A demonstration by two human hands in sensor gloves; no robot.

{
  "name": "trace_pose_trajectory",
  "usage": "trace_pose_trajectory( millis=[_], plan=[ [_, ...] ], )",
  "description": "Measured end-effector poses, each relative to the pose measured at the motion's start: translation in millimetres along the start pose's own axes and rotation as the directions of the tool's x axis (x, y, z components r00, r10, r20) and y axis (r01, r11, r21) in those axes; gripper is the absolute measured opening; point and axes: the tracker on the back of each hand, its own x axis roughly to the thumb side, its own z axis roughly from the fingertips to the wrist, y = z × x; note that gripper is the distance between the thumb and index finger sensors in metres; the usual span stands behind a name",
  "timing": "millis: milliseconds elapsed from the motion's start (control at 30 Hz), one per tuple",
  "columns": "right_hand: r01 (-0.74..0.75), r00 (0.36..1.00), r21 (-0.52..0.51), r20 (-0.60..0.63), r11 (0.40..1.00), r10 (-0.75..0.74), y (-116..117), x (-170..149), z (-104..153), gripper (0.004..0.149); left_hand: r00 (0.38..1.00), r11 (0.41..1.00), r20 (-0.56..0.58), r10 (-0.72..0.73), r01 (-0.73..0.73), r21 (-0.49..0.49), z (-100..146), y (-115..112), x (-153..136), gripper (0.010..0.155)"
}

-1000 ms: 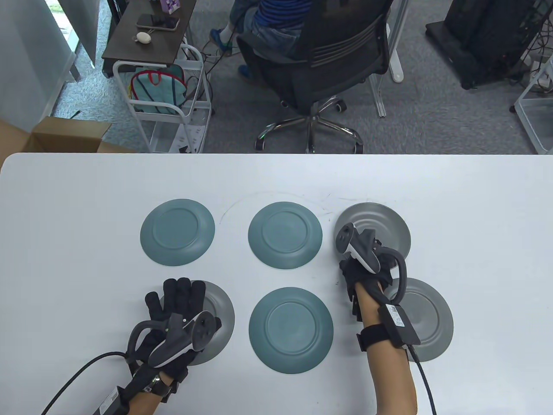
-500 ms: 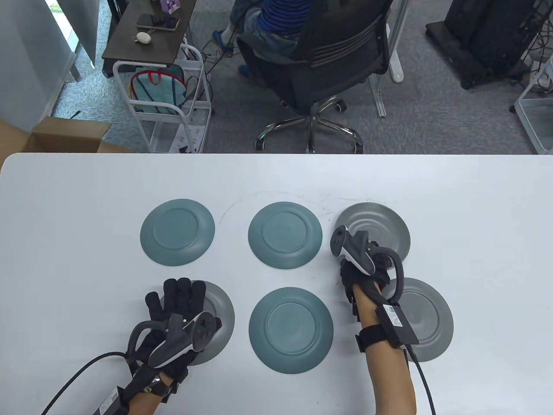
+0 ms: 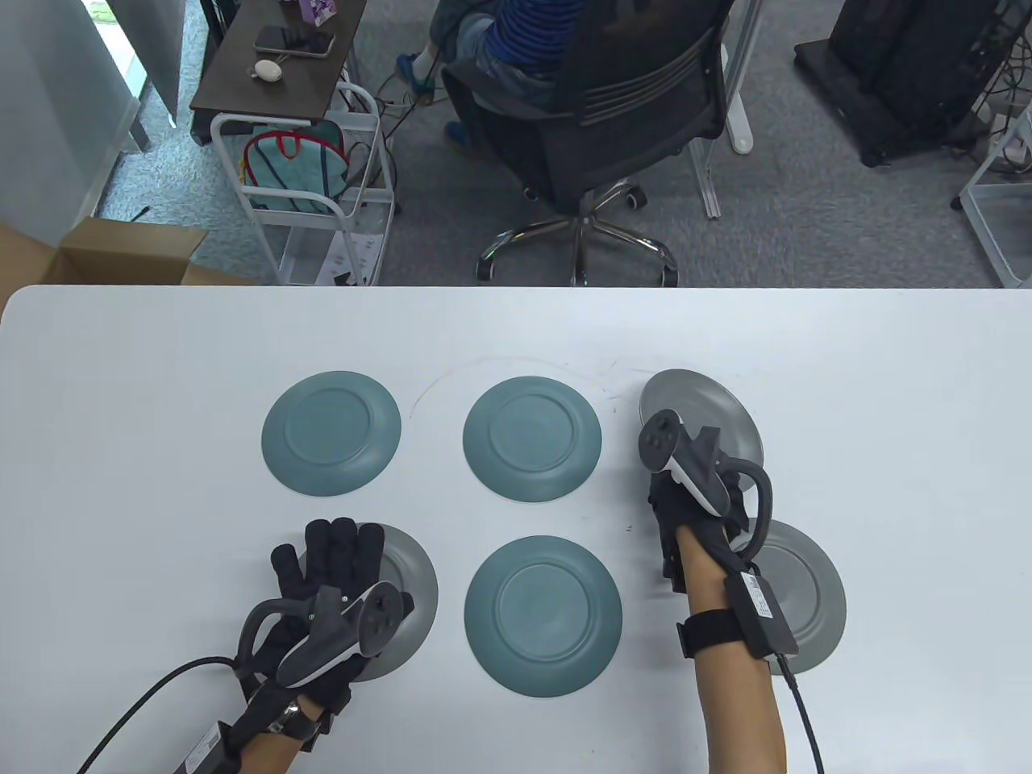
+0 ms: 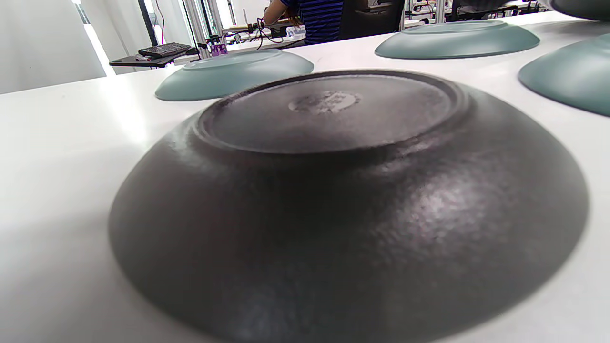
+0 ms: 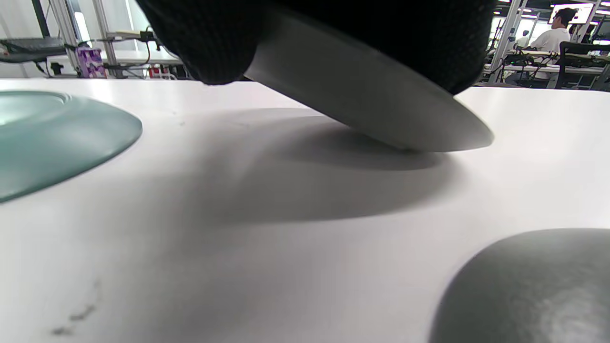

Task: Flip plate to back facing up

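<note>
The fingers of the right hand are gripping the near edge of a grey plate at the far right of the desk. In the right wrist view, the black glove is wrapping over the top of that edge. The plate is tilting: its near side is sitting up in the hand, and its far edge is touching the desk. Its shiny eating side is facing up in the table view.

The left hand is lying flat on another grey plate at the near left. Its fingers are stretching straight out, spread over the plate's left part, and are gripping nothing. That plate is sitting with its back side up; the left wrist view is showing its dark ring foot.

A third grey plate is sitting near the right wrist, back side up, partly hidden by the arm.

Three blue-green plates are also resting on the desk with their back sides up: one at the far left, one in the far middle, and one in the near middle, between the two hands. None of the plates are touching each other.

Past the desk, a person is sitting in a black office chair.
</note>
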Motion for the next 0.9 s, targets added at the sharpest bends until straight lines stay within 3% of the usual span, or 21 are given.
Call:
trace_pose_trajectory(
  millis=[467, 700, 900],
  plan=[
    [0.260, 0.965, -0.101, -0.007, 0.960, -0.262, -33, -29, 4, 0.051, 1.000, 1.000, 0.002, 0.000, 0.000, 0.001, 0, 0, 0, 0.088],
    [0.455, 0.887, -0.127, -0.024, 0.881, -0.461, -47, -54, 3, 0.049, 1.000, 1.000, 0.002, -0.001, 0.001, 0.000, 0, -1, 1, 0.088],
    [0.624, 0.773, -0.130, -0.045, 0.771, -0.633, -54, -77, 0, 0.048, 1.000, 1.000, 0.001, -0.003, 0.003, -0.003, 0, -1, 1, 0.088]
  ],
)
